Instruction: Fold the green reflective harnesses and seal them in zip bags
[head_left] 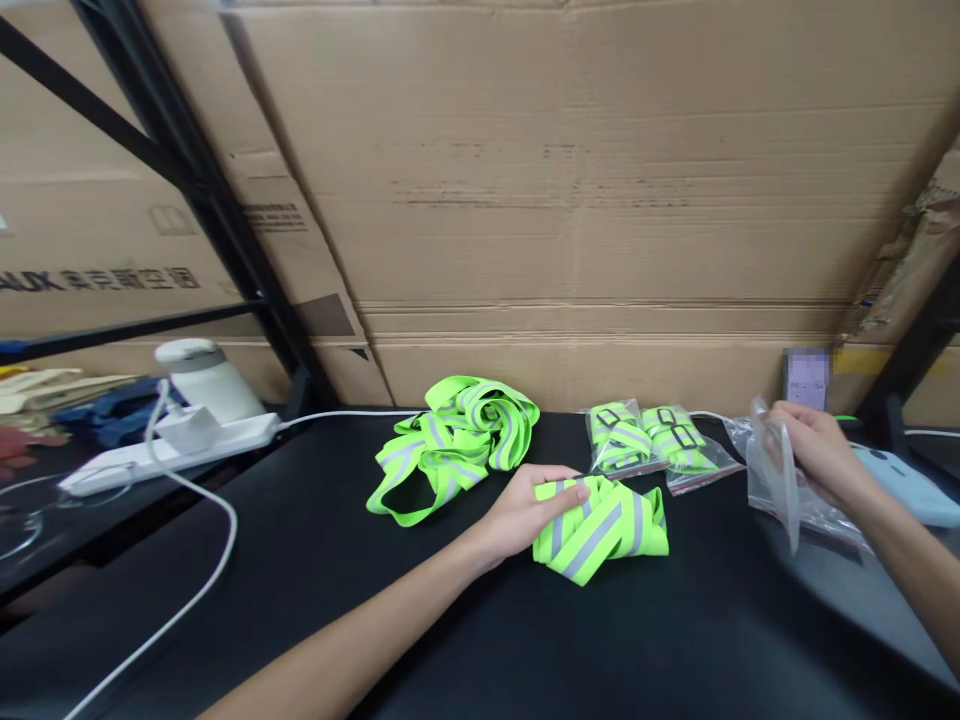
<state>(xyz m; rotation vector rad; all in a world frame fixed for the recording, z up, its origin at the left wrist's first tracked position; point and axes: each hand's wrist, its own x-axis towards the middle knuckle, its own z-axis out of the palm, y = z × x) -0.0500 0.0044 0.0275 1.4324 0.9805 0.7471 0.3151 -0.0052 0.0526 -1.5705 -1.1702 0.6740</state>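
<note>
My left hand [532, 510] is closed on a folded reflective strap [600, 530], bright green with grey stripes, with the thumb lying over its left end. My right hand [814, 450] pinches a clear plastic bag [776, 480], which hangs from the fingers at the right. Under and beside that bag lie more clear bags [817, 515]. Behind the left hand sits a loose tangle of the same green strap [457, 440]. Two packed bags, one holding a folded green strap [619, 440] and the other a similar strap with black buckles [679, 440], lie between my hands toward the back.
A cardboard wall [585, 200] closes off the back of the black table [300, 590]. On the left are a white power strip [180, 455], its cable and a white bottle [206, 380]. At the right rest a light blue object [904, 485] and an upright phone-like screen [806, 378].
</note>
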